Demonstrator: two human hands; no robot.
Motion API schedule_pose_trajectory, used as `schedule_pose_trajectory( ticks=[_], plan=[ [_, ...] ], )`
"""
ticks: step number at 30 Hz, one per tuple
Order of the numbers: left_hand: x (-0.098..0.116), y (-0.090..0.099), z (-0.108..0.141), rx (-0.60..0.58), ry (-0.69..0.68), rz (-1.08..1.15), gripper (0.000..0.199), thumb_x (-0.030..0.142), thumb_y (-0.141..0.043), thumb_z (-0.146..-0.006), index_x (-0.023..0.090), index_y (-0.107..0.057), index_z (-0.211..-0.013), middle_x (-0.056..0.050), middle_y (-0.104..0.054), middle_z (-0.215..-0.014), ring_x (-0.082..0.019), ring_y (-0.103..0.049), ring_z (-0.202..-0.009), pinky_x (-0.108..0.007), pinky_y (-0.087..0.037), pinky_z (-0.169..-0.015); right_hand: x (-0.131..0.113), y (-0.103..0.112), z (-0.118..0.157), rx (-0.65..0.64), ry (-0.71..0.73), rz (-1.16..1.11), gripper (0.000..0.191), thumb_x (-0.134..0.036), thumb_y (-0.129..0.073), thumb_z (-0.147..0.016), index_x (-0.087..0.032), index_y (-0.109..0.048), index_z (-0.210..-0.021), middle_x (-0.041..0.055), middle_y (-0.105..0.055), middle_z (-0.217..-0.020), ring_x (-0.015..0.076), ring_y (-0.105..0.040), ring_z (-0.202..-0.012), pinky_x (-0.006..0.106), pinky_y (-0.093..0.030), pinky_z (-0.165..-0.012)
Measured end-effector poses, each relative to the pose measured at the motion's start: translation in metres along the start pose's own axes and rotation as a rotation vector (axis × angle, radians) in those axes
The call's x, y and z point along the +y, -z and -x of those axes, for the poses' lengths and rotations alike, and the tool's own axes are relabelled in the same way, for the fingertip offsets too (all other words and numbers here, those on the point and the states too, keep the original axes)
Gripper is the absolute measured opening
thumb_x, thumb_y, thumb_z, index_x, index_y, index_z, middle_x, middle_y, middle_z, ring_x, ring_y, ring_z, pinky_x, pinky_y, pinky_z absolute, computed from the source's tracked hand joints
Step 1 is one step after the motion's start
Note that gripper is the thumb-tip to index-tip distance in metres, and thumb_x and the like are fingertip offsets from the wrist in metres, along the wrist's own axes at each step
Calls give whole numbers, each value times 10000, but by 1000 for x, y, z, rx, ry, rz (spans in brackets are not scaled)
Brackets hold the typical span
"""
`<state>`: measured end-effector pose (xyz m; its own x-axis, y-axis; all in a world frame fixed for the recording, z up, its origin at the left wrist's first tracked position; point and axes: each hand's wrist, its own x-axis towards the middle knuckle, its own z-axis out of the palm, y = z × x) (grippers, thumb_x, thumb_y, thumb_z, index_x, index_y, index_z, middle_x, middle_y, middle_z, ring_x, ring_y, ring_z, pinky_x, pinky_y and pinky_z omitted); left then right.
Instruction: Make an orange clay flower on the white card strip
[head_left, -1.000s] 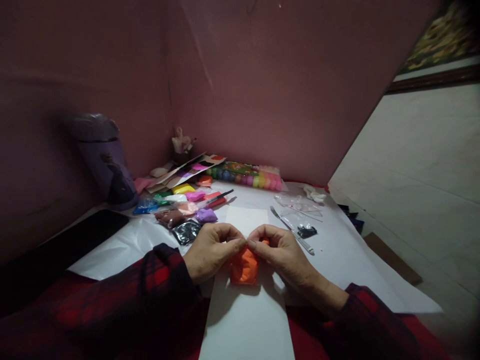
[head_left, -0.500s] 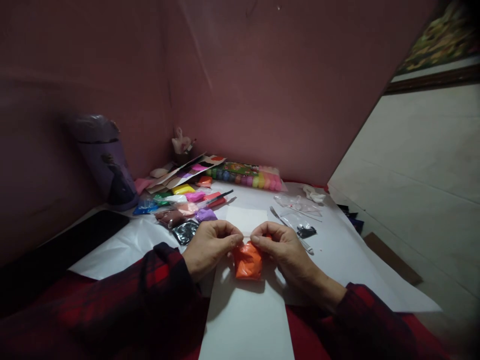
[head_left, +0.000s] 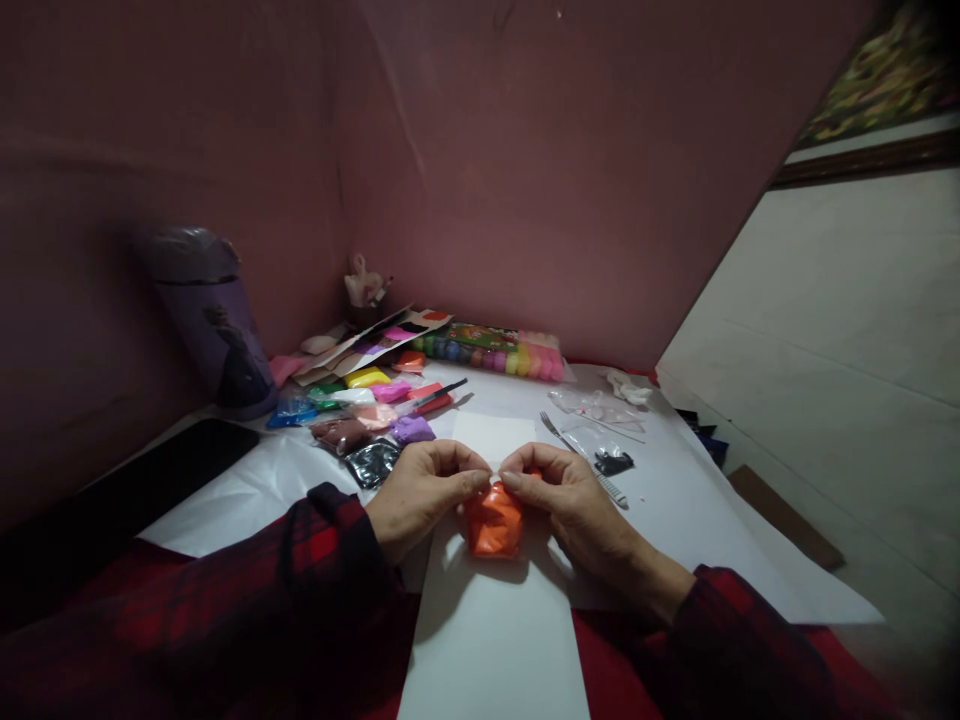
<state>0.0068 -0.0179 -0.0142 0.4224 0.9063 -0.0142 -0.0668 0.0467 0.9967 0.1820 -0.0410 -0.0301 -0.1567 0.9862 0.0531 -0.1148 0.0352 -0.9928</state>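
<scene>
Between my hands hangs a small clear packet of orange modelling clay (head_left: 496, 524), its top edge pinched from both sides. My left hand (head_left: 431, 490) closes thumb and forefinger on the packet's upper left edge. On the upper right edge, my right hand (head_left: 559, 497) pinches close beside it, the two thumbs nearly touching. The clay bulges below the fingers, above a long white card strip (head_left: 495, 640). Whether the packet's top is torn cannot be made out behind the fingertips.
Several coloured clay packets (head_left: 367, 378) lie left of centre with a paintbrush (head_left: 442, 393). Further back is a bag of coloured clay (head_left: 510, 360). A fork (head_left: 555, 432) and plastic scraps (head_left: 592, 408) lie right. A purple tumbler (head_left: 217, 330) stands far left beside a black slab (head_left: 172, 470).
My left fingertips have shifted slightly right, closer to my right ones. The orange packet has tilted a little; both hands keep their pinch.
</scene>
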Motion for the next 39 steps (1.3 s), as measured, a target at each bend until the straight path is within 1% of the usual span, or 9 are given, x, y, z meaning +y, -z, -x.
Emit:
schedule_pose_trajectory(
  ticks=[3,6,12,16,20,24,28,31,39],
  plan=[
    [1,-1,0,31,-2,-44,219,283,-729,-654,91,-627,-687,-8,-594,-610,-89,-509,-554,-215,-387,-551,-1,-2,1,15,41,113,278,-380,-749,-705,-143,-625,-780,-17,-555,-662,80,-453,-540,208,-347,-493],
    [-1,0,0,18,-36,-117,200,280,-690,-680,95,-618,-699,-8,-590,-629,-92,-508,-571,-218,-392,-561,-3,-5,1,50,104,245,269,-391,-714,-728,-143,-609,-729,-23,-523,-636,83,-434,-542,202,-340,-475],
    [-4,1,2,-35,-108,-261,175,283,-619,-724,110,-596,-739,-27,-594,-687,-132,-543,-639,-255,-425,-598,-4,-9,4,59,148,393,195,-331,-649,-765,-161,-578,-700,-35,-494,-579,81,-409,-481,202,-317,-422],
    [-2,0,2,-50,-124,-282,155,268,-602,-723,113,-594,-725,-27,-591,-682,-132,-536,-637,-255,-424,-596,-4,-11,6,46,184,452,147,-285,-614,-784,-163,-576,-710,-34,-496,-593,74,-403,-468,199,-314,-411],
    [-1,-1,4,-53,-136,-282,125,243,-605,-705,118,-602,-693,-16,-582,-649,-120,-517,-607,-241,-408,-569,-7,-11,8,24,184,447,144,-267,-598,-791,-160,-566,-699,-28,-503,-622,70,-415,-480,192,-320,-410],
    [-2,-1,5,-30,-103,-245,132,248,-623,-705,117,-612,-692,-17,-590,-643,-118,-523,-604,-236,-411,-570,-6,-8,6,1,137,364,168,-300,-612,-787,-158,-565,-713,-41,-482,-584,64,-404,-437,187,-307,-377],
    [-2,-1,1,27,-91,-171,153,254,-657,-697,107,-625,-725,-16,-607,-664,-107,-528,-610,-226,-415,-584,-2,-3,2,34,112,305,187,-327,-631,-783,-163,-561,-727,-54,-482,-564,49,-383,-366,186,-287,-337],
    [-1,0,-1,76,-103,-164,134,233,-659,-691,107,-615,-707,-4,-598,-643,-95,-515,-590,-216,-402,-572,0,-1,0,19,88,274,194,-351,-625,-793,-172,-560,-763,-65,-479,-536,49,-358,-330,188,-263,-314],
    [0,1,0,48,-87,-144,149,246,-657,-686,106,-611,-671,1,-582,-616,-92,-494,-575,-219,-382,-562,1,1,-1,36,143,280,173,-306,-655,-764,-150,-607,-707,-26,-521,-605,78,-419,-503,207,-327,-458]
  ],
)
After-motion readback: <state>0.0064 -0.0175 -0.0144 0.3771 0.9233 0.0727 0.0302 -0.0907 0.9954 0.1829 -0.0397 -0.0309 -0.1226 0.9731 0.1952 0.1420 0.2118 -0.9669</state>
